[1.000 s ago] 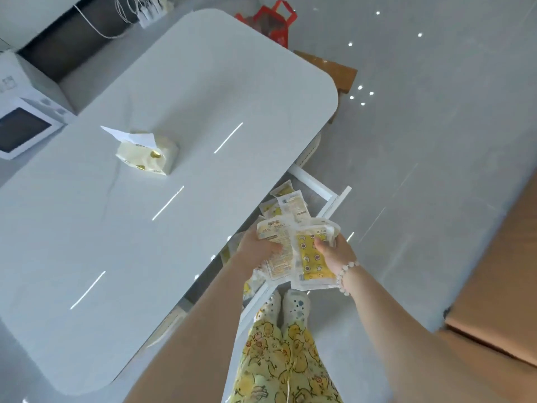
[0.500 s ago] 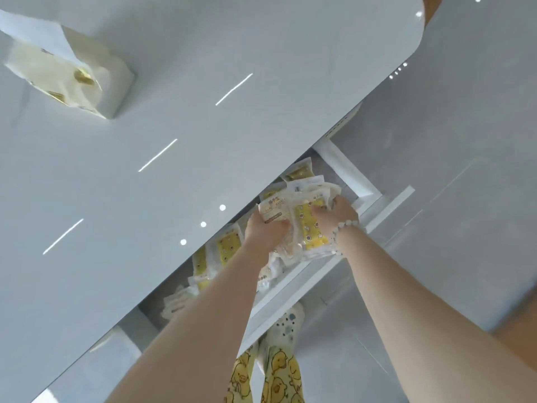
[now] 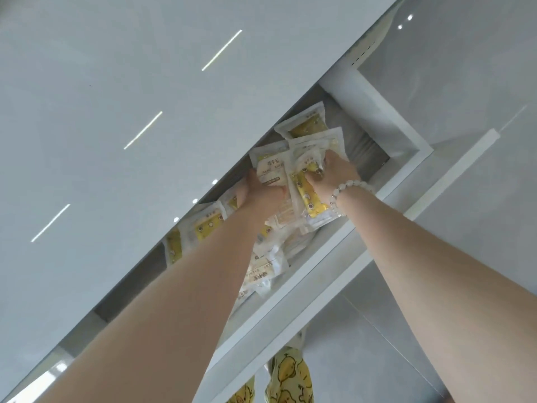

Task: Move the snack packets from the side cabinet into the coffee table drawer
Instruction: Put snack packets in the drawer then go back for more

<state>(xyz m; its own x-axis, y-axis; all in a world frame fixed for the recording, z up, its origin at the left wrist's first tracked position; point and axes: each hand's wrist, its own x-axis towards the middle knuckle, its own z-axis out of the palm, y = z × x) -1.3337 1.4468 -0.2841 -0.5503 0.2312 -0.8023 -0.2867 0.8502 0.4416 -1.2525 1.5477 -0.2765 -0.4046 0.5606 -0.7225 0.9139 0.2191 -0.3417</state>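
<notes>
- head view: i see left hand (image 3: 261,194) and right hand (image 3: 337,173) both curled round white-and-yellow plastic snack packets (image 3: 271,170).
- they sit in the open white drawer (image 3: 319,266), atop loose packets (image 3: 209,228).
- long axes point away, toward the grey tabletop (image 3: 116,112).

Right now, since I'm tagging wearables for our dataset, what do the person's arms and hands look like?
Both forearms are bare, with no sleeves in view. The left hand and the right hand wear no gloves. A bracelet of pale round beads circles the right wrist; the left wrist shows nothing worn.
</notes>
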